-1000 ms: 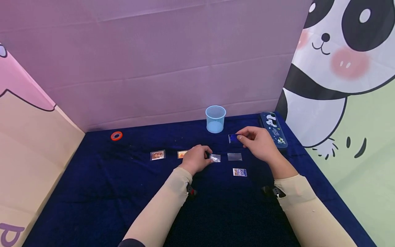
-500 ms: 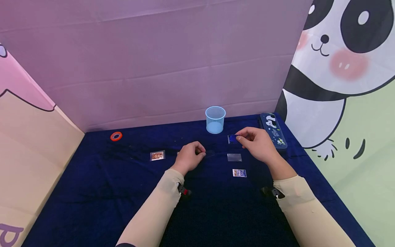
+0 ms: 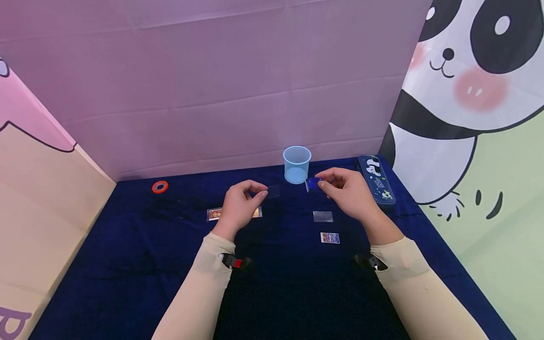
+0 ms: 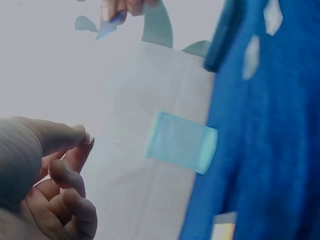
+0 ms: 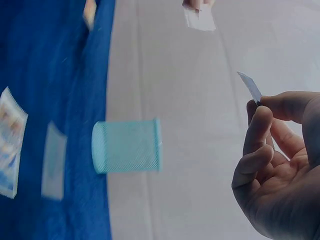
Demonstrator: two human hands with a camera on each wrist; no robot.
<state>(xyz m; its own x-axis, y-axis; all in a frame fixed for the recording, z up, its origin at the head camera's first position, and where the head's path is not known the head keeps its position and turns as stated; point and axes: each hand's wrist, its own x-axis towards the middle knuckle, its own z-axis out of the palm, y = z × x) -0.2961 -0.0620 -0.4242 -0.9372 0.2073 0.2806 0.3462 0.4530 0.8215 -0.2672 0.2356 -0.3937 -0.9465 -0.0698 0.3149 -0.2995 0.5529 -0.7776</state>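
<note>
Raised over the cloth, my left hand pinches a clear plastic card sleeve by one edge. The right wrist view also shows this clear sleeve at the top. My right hand pinches a small blue card between thumb and forefinger, in front of the cup. Seen almost edge-on in the right wrist view, the card stands up from the fingertips. The two hands are apart, the sleeve and card facing each other across a gap. Below my right hand lie another clear sleeve and a printed card.
A light blue mesh cup stands at the back of the dark blue cloth. A panda pencil case lies at the right. Two sleeved cards sit by my left hand, one card partly covered. A red-orange tape roll is far left.
My left hand picked the clear sleeve up off the cloth and moved left and upward with it. My right hand shifted slightly left and up, bringing the blue card with it.
</note>
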